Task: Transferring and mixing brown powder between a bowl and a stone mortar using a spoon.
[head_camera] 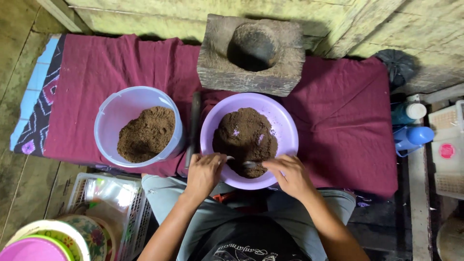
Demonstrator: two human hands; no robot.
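Both hands are seen at the near rim of a purple bowl. Left hand: laid over the rim with fingers curled, gripping the bowl's edge at its near-left side. Right hand: fingers pinched on the handle of a metal spoon, whose bowl is sunk into the powder at the near side; the handle itself is mostly hidden by the fingers.

Purple bowl: set on a maroon cloth, directly in front of the person's lap, filled with a heap of brown powder. A few purple patches of the bowl's bottom are shown through the heap.

Clear plastic bucket: placed on the same cloth, just to the left of the purple bowl, and partly filled with a second mound of brown powder. A dark, narrow upright object is seen between the two vessels; its kind cannot be told.

Wooden mortar block: placed beyond the purple bowl, against the wall, with a round dark hollow in its top.

Blue bottles: grouped at the right, off the cloth. White plastic basket: set further right. Wire crate: located at lower left, with stacked coloured bowls beside it.
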